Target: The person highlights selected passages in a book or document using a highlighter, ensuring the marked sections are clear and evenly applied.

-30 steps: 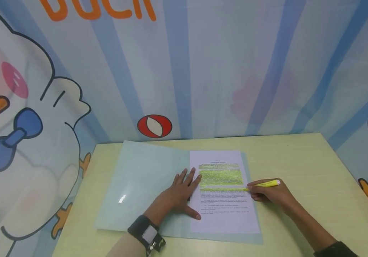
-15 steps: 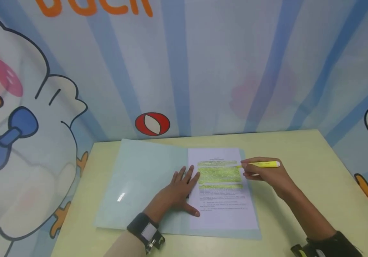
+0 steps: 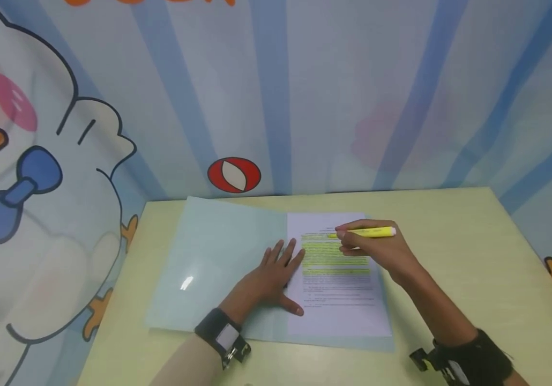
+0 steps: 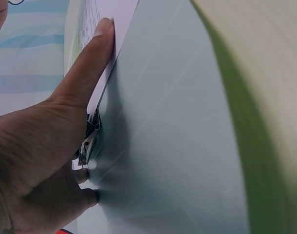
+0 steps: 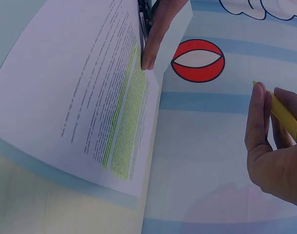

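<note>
A yellow highlighter (image 3: 376, 232) is pinched between the thumb and fingers of my right hand (image 3: 384, 249), over the top part of a printed page (image 3: 343, 324). In the right wrist view the highlighter's tip stands apart from the paper. Yellow marking (image 5: 129, 122) covers several upper lines; lower lines are plain. The page lies in an opened pale blue folder (image 3: 218, 257). My left hand (image 3: 268, 281) rests across the fold with fingers spread, fingertips and thumb on the page's left edge. Beneath it a metal clip (image 4: 90, 139) shows in the left wrist view.
The folder lies on a light wooden table (image 3: 459, 252). Behind rises a striped blue-and-white backdrop (image 3: 324, 107) with cartoon duck figures and a red ball (image 3: 234, 175). Each wrist wears a black strap with a small device.
My right hand has lifted the highlighter off the line at the page's right side and moved it up and left over the top lines. My left hand stays in place.
</note>
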The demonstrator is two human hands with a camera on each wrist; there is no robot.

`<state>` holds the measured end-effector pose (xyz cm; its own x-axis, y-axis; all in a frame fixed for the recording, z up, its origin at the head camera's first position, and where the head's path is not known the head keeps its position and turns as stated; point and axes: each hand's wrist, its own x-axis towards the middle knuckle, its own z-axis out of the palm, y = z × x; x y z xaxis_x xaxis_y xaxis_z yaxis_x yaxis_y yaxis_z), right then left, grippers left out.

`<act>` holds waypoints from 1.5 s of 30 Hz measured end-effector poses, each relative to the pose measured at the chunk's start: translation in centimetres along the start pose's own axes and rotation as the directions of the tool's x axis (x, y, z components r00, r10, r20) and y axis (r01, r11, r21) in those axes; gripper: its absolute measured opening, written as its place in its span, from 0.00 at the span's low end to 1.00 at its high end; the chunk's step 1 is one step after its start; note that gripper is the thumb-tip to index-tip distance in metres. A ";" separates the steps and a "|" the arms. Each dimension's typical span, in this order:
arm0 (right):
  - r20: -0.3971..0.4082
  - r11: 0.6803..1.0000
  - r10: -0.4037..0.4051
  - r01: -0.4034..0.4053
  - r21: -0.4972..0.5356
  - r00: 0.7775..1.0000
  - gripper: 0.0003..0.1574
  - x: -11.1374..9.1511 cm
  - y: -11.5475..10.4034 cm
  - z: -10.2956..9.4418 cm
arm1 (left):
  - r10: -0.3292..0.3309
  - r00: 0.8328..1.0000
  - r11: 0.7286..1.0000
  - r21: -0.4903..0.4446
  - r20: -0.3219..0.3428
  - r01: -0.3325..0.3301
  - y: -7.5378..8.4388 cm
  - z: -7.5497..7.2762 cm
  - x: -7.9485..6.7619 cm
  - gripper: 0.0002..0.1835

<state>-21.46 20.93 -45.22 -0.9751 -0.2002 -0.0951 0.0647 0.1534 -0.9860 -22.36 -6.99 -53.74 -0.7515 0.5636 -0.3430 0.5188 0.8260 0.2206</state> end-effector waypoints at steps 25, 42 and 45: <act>0.108 0.999 0.045 -0.046 0.008 0.993 0.15 0.4 2.9 4.8 | 0.011 1.000 1.000 0.024 -0.016 -0.010 0.2 -0.5 -0.3 0.76; 0.073 0.990 0.127 -0.122 -0.076 0.989 0.17 1.4 7.2 5.4 | 0.021 0.999 0.999 0.042 -0.025 -0.020 0.1 -0.3 -0.2 0.76; 0.060 0.987 0.147 -0.143 -0.070 0.987 0.16 1.6 7.6 5.6 | 0.023 0.999 0.999 0.044 -0.026 -0.021 0.0 -0.3 -0.2 0.76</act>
<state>-21.33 16.34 -53.59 -0.9403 -0.2335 -0.2475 0.1887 0.2476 -0.9503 -22.31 -7.10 -53.35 -0.7498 0.5822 -0.3145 0.5523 0.8124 0.1871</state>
